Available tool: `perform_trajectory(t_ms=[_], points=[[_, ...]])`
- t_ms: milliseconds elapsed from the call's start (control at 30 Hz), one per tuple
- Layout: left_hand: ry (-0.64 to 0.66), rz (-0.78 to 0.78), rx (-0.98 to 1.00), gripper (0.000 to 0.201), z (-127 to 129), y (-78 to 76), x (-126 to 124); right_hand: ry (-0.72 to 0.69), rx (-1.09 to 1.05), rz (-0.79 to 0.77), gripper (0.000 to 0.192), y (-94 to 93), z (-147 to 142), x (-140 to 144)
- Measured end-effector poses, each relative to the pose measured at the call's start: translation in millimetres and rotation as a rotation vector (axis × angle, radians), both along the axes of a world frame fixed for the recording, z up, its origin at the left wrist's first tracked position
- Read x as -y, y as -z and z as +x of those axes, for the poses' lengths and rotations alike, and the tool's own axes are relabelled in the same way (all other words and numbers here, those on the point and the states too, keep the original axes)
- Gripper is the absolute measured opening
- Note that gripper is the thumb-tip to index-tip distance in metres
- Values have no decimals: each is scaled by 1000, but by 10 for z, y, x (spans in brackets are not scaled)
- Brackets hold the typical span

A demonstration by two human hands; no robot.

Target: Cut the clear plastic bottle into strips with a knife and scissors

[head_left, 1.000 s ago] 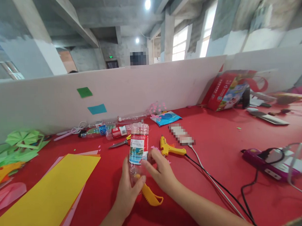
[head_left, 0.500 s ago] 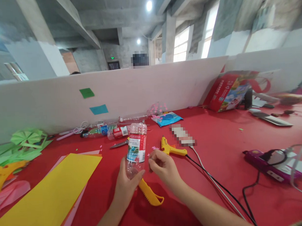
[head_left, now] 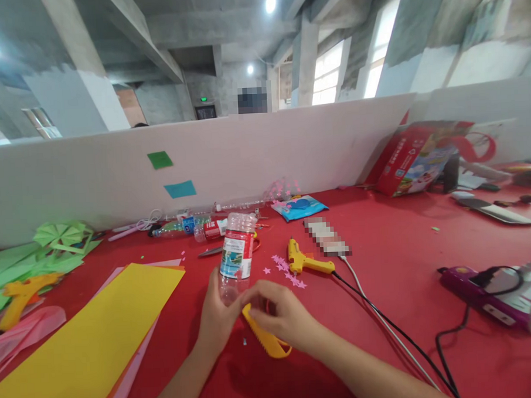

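Observation:
A clear plastic bottle [head_left: 236, 254] with a red, white and blue label stands nearly upright in my left hand [head_left: 218, 318], whose fingers wrap round its lower part. My right hand [head_left: 279, 313] has its fingers curled, with the fingertips against the bottle's lower side close to my left thumb. Whatever may be between those fingertips is hidden. Just beneath my right hand lies a yellow-handled cutter [head_left: 268, 338]; its far end is out of sight behind the hands. Pink paper stars [head_left: 288, 271] are scattered beyond my right hand, beside a yellow glue gun [head_left: 307, 261].
Yellow paper sheets [head_left: 91, 341] and an orange glue gun [head_left: 25, 294] lie at left. Scissors [head_left: 210, 250], other bottles [head_left: 174, 227] and a blue packet [head_left: 301, 208] are behind. At right are cables, a purple power strip [head_left: 481, 298], a knife [head_left: 497, 209] and a red bag [head_left: 416, 160].
My right hand has moved left and down to the bottle's lower side, uncovering more pink stars. The bottle stays in my left hand. The view has shifted slightly left.

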State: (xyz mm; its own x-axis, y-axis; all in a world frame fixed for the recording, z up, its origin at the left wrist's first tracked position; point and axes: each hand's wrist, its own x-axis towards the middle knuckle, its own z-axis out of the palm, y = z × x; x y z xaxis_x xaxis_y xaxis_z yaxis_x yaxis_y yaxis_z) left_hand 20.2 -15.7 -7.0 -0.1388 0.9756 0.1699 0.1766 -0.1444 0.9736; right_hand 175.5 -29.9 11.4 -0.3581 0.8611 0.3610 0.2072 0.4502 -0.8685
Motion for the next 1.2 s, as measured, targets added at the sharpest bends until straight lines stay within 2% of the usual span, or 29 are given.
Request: perform_trajectory(t_ms=[33, 100, 167, 233, 300, 433, 500, 600, 700, 800, 933, 1067, 1200], points=[[26, 7, -27, 69, 27, 16, 19, 106, -8, -4, 6, 10, 9, -48], [74, 30, -100, 69, 75, 37, 56, 254, 0, -18, 23, 31, 26, -128], [77, 24, -133, 65, 106, 34, 83, 299, 8, 4, 34, 46, 33, -172], [48, 8, -140, 64, 117, 9, 98, 276, -35, 1, 36, 48, 30, -183], [59, -8, -82, 64, 114, -21, 104, 205, -144, -88, 33, 39, 22, -174], [258, -165, 206, 60, 100, -46, 110, 64, -450, -381, 28, -11, 32, -154], [321, -230, 336, 59, 102, -38, 113, 51, -571, -450, 27, -41, 53, -155], [393, -243, 461, 52, 119, -26, 122, 53, -690, -495, 27, -72, 99, -171], [433, -267, 515, 47, 131, -37, 132, 82, -666, -449, 27, -84, 158, -203], [431, -274, 455, 50, 114, -66, 134, 125, -583, -356, 28, -94, 203, -231], [335, -214, 295, 53, 75, -79, 133, 210, -486, -227, 22, -90, 198, -239], [276, -161, 180, 66, 79, -70, 148, 337, -191, -82, 23, -37, 155, -228], [199, -57, 130, 72, 115, -91, 169, 311, -64, 50, 26, 4, 120, -198]])
